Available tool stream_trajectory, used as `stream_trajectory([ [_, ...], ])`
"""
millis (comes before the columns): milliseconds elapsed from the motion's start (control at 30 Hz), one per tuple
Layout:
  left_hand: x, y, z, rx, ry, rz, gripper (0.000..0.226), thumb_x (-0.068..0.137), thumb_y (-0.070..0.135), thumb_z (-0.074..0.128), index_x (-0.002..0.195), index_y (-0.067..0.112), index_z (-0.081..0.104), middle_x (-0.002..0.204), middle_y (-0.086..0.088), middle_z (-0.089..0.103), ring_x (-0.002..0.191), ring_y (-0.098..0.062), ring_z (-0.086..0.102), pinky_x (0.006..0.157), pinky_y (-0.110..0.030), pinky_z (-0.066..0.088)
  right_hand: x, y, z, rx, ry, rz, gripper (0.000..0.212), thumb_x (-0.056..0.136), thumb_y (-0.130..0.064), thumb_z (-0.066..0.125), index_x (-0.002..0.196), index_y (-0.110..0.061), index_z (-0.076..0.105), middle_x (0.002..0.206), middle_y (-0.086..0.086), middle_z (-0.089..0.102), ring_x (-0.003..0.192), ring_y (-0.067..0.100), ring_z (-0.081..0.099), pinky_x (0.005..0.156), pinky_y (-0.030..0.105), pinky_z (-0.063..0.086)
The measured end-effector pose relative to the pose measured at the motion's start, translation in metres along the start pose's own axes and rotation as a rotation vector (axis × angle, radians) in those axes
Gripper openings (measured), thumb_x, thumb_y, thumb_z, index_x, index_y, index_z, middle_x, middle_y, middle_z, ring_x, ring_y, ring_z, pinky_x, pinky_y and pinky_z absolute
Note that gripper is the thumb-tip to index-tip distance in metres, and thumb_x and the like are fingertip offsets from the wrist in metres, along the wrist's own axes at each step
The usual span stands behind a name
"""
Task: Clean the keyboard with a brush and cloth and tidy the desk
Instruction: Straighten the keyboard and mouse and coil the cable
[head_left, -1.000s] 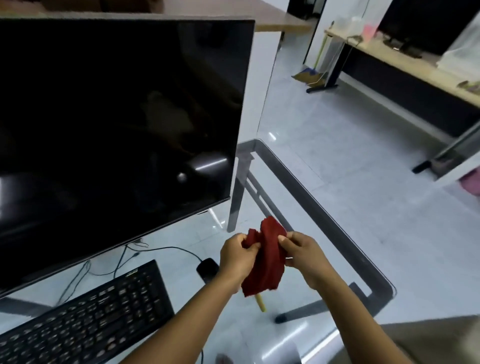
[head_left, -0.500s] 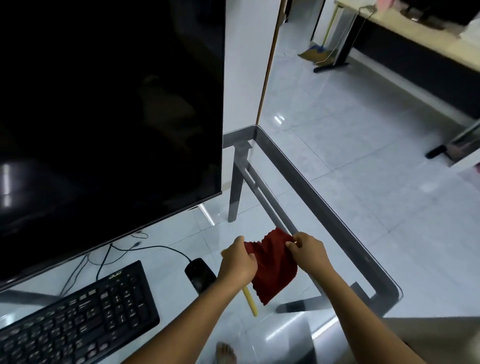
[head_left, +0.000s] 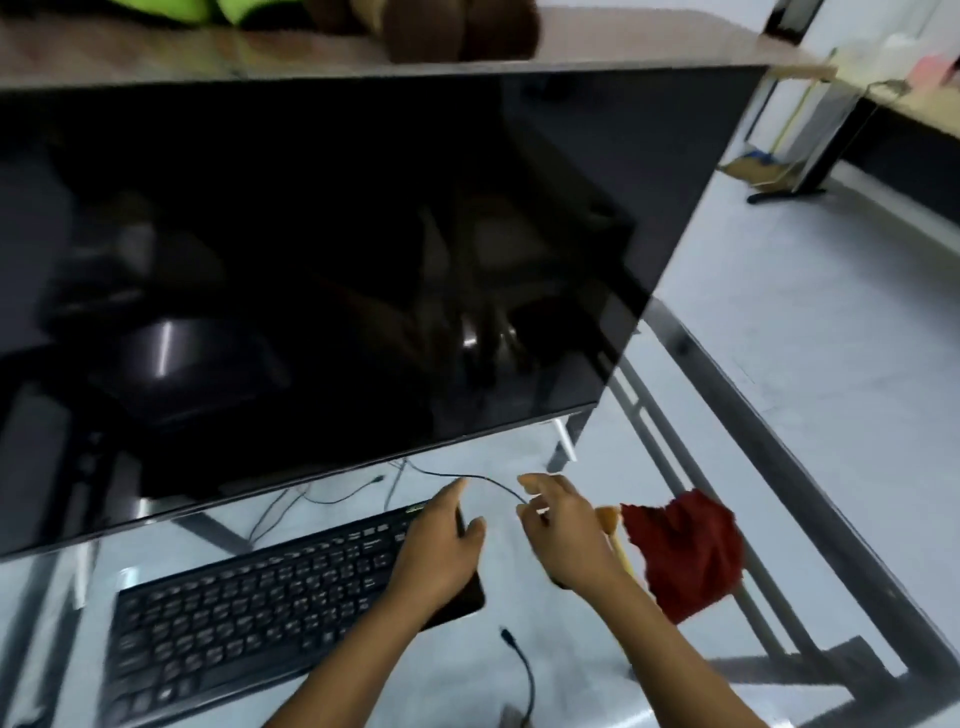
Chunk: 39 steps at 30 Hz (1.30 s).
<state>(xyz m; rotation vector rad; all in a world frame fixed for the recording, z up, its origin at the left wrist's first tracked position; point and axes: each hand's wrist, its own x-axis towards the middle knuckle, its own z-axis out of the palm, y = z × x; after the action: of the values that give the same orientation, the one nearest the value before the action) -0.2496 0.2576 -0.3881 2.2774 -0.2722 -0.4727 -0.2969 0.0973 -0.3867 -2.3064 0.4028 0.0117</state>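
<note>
The black keyboard (head_left: 249, 613) lies on the glass desk (head_left: 587, 665) below the monitor. My left hand (head_left: 441, 556) grips its right end, fingers on the keys and thumb around the edge. My right hand (head_left: 561, 535) hovers just right of it, fingers apart, over the mostly hidden black mouse (head_left: 555, 582) and its thin cable (head_left: 488, 480). The red cloth (head_left: 685, 556) lies crumpled on the desk to the right, apart from both hands. The yellow-handled brush (head_left: 621, 551) shows partly between my right hand and the cloth.
A large dark monitor (head_left: 322, 270) fills the space behind the keyboard. A loose black cable end (head_left: 519, 660) lies near the front edge. The desk's metal frame (head_left: 769, 457) marks its right edge, with tiled floor beyond.
Both hands have let go of the red cloth, which now lies on the desk to the right. My left hand went to the keyboard's end, my right over the mouse. The view swung left.
</note>
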Motion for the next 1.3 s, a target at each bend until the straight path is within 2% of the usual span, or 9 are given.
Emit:
stream_trajectory([
  [200, -0.048, -0.126, -0.088, 0.082, 0.232, -0.084, 0.072, 0.093, 0.028, 0.061, 0.151, 0.011, 0.024, 0.158, -0.006, 0.025, 0.146, -0.021, 0.021, 0.117, -0.031, 0.018, -0.016, -0.071, 0.095, -0.115, -0.201, -0.133, 0.061, 0.091, -0.031, 0.062, 0.145, -0.017, 0.038, 0.143, 0.003, 0.038, 0.130, 0.021, 0.044, 0.108, 0.028, 0.038],
  [333, -0.094, -0.194, -0.125, 0.096, 0.339, -0.204, 0.099, 0.080, 0.048, 0.072, 0.154, 0.012, 0.015, 0.160, -0.008, 0.010, 0.148, -0.025, 0.006, 0.118, -0.048, 0.016, -0.030, -0.063, 0.112, -0.321, -0.213, 0.035, 0.101, 0.077, -0.054, 0.069, 0.154, -0.021, 0.013, 0.157, 0.007, 0.017, 0.141, 0.030, 0.026, 0.113, 0.043, 0.033],
  [433, -0.124, -0.231, -0.136, 0.074, 0.338, -0.249, 0.118, 0.069, 0.054, 0.079, 0.154, 0.017, 0.008, 0.161, -0.006, 0.002, 0.148, -0.021, -0.003, 0.118, -0.049, 0.013, -0.045, -0.044, 0.113, -0.321, -0.216, 0.136, 0.111, 0.070, -0.052, 0.076, 0.153, -0.020, 0.010, 0.149, 0.009, 0.024, 0.134, 0.033, 0.031, 0.108, 0.043, 0.036],
  [567, -0.145, -0.261, -0.139, 0.001, 0.232, -0.149, 0.124, 0.069, 0.050, 0.080, 0.151, 0.032, -0.011, 0.160, 0.015, -0.014, 0.146, -0.004, 0.004, 0.113, -0.035, 0.031, -0.052, -0.027, 0.119, -0.241, -0.132, 0.134, 0.098, 0.060, -0.034, 0.081, 0.143, -0.022, 0.030, 0.135, 0.010, 0.040, 0.124, 0.034, 0.036, 0.100, 0.044, 0.038],
  [700, -0.137, -0.267, -0.146, -0.002, 0.264, -0.146, 0.117, 0.076, 0.024, 0.081, 0.149, 0.036, -0.010, 0.159, 0.019, -0.009, 0.129, 0.006, 0.023, 0.094, -0.021, 0.041, -0.038, -0.030, 0.120, -0.212, -0.117, 0.142, 0.082, 0.059, -0.025, 0.084, 0.130, -0.021, 0.044, 0.126, 0.008, 0.040, 0.115, 0.036, 0.045, 0.096, 0.043, 0.045],
  [833, -0.117, -0.270, -0.155, 0.000, 0.313, -0.141, 0.109, 0.077, 0.022, 0.080, 0.152, 0.031, 0.002, 0.156, 0.026, -0.006, 0.129, 0.006, 0.024, 0.088, -0.024, 0.044, -0.015, -0.038, 0.128, -0.231, -0.094, 0.104, 0.078, 0.061, -0.024, 0.083, 0.130, -0.019, 0.047, 0.129, 0.008, 0.043, 0.114, 0.034, 0.049, 0.095, 0.043, 0.048],
  [933, -0.101, -0.270, -0.163, -0.038, 0.345, -0.149, 0.108, 0.076, 0.022, 0.081, 0.152, 0.030, 0.005, 0.156, 0.025, 0.001, 0.134, 0.005, 0.021, 0.097, -0.025, 0.040, 0.006, -0.042, 0.134, -0.221, -0.070, 0.104, 0.069, 0.062, -0.024, 0.082, 0.123, -0.019, 0.051, 0.124, 0.006, 0.048, 0.113, 0.030, 0.048, 0.093, 0.039, 0.047],
  [1067, -0.084, -0.271, -0.162, -0.171, 0.475, -0.282, 0.098, 0.074, 0.018, 0.083, 0.152, 0.019, 0.025, 0.154, 0.006, 0.033, 0.138, -0.013, 0.036, 0.112, -0.037, 0.034, 0.023, -0.045, 0.138, -0.188, -0.031, 0.192, 0.047, 0.063, -0.029, 0.081, 0.101, -0.020, 0.056, 0.108, 0.006, 0.051, 0.109, 0.027, 0.045, 0.086, 0.035, 0.047],
  [1300, -0.065, -0.269, -0.164, -0.100, 0.544, -0.280, 0.076, 0.077, 0.018, 0.080, 0.142, 0.020, 0.041, 0.135, 0.004, 0.056, 0.120, -0.019, 0.056, 0.102, -0.040, 0.046, 0.044, -0.051, 0.142, -0.181, -0.025, 0.196, 0.046, 0.066, -0.026, 0.083, 0.102, -0.016, 0.057, 0.109, 0.009, 0.050, 0.113, 0.027, 0.043, 0.090, 0.035, 0.046],
])
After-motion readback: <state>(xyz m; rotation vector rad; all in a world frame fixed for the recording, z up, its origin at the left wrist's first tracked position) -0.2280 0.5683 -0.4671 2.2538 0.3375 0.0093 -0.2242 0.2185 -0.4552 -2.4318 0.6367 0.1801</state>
